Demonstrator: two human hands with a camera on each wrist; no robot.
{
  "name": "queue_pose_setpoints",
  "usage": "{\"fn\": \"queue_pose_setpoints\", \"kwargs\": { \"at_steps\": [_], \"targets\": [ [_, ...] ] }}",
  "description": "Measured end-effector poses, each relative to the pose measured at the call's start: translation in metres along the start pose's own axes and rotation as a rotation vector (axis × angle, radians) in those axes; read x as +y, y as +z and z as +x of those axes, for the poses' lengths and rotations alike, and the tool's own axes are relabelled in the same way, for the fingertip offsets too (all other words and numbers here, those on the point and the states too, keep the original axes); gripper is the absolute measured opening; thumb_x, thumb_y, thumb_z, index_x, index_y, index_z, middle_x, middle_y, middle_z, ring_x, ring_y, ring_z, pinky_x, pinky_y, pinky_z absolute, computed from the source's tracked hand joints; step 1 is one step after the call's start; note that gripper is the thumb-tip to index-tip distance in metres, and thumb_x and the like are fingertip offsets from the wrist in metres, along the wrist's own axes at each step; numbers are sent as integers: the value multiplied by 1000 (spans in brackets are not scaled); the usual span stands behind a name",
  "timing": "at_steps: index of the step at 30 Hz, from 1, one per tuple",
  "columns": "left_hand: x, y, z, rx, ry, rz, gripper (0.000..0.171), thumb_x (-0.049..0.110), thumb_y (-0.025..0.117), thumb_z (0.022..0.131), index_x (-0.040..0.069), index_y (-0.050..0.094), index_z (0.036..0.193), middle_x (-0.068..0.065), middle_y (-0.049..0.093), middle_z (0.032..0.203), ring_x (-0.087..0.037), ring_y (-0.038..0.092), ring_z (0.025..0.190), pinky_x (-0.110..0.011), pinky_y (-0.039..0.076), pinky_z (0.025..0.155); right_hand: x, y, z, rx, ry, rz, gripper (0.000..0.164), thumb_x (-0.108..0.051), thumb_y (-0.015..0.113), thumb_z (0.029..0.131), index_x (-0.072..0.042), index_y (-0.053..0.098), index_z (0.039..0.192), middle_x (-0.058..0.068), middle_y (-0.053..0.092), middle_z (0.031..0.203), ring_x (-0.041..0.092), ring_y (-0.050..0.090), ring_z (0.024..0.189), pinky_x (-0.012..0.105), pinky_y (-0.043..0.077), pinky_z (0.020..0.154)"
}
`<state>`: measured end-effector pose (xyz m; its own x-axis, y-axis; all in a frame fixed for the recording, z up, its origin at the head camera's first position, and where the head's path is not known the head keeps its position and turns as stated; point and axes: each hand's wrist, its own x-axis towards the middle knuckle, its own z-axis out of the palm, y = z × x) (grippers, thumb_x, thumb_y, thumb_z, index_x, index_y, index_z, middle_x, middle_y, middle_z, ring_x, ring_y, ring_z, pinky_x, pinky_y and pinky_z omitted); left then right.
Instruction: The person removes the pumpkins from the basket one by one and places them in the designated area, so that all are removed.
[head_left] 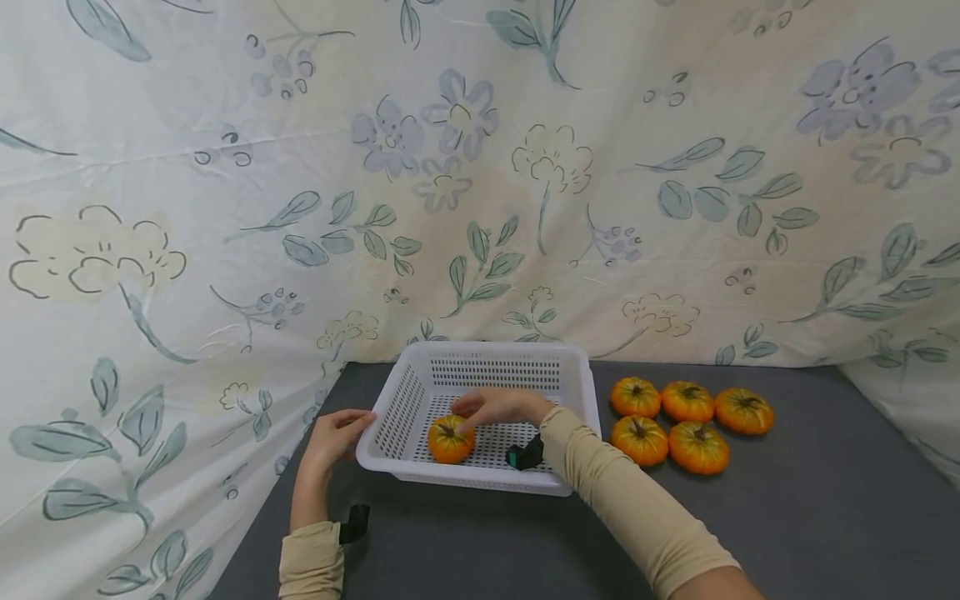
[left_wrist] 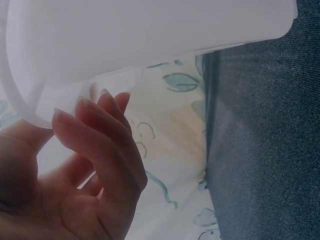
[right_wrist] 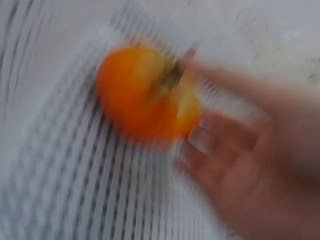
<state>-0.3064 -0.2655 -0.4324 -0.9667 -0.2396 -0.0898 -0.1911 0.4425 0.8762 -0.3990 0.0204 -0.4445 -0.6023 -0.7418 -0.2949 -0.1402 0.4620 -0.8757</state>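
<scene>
A white plastic basket with slotted walls and floor stands on the dark table. At its left end, my left hand pinches the rim, thumb on one side and curled fingers under the lip in the left wrist view. One small orange pumpkin with a dark green stem rests on the basket's floor, left of the middle. My right hand reaches in over the front wall. Its loosely bent fingers are right at the pumpkin's stem side, not wrapped round it; the right wrist view is blurred.
Several more small pumpkins sit in two rows on the dark table, just right of the basket. A floral cloth hangs behind the table and along its left side.
</scene>
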Motion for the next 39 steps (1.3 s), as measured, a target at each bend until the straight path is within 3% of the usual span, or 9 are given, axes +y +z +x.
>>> {"fn": "queue_pose_setpoints", "kwargs": {
  "at_steps": [6, 18, 27, 39],
  "targets": [
    [1, 1, 1, -9, 2, -14, 43, 29, 65, 93, -3, 63, 121, -17, 70, 107, -12, 65, 75, -34, 57, 63, 1, 0, 1, -13, 14, -36, 62, -24, 70, 89, -10, 46, 145, 6, 49, 148, 25, 43, 140, 43, 34, 115],
    [0, 0, -1, 2, -2, -3, 42, 28, 64, 93, -3, 64, 122, -23, 67, 113, -13, 66, 77, -36, 58, 65, -2, 2, -2, -44, -5, 38, 53, -13, 68, 90, -9, 52, 140, 8, 55, 143, 24, 50, 135, 43, 37, 113],
    [1, 0, -1, -2, -5, -15, 42, 28, 64, 93, -3, 63, 122, -23, 67, 113, -13, 66, 77, -37, 58, 67, 1, 2, -1, -11, 4, 55, 51, -7, 68, 89, -4, 54, 138, 11, 57, 140, 26, 53, 132, 41, 42, 109],
    [2, 0, -1, 0, -3, -20, 43, 28, 66, 93, -4, 64, 121, -20, 70, 108, -12, 67, 75, -37, 59, 65, 3, 0, 1, 41, 24, 1, 53, -15, 73, 87, -7, 56, 137, 8, 58, 139, 23, 55, 129, 40, 43, 109]
  ]
}}
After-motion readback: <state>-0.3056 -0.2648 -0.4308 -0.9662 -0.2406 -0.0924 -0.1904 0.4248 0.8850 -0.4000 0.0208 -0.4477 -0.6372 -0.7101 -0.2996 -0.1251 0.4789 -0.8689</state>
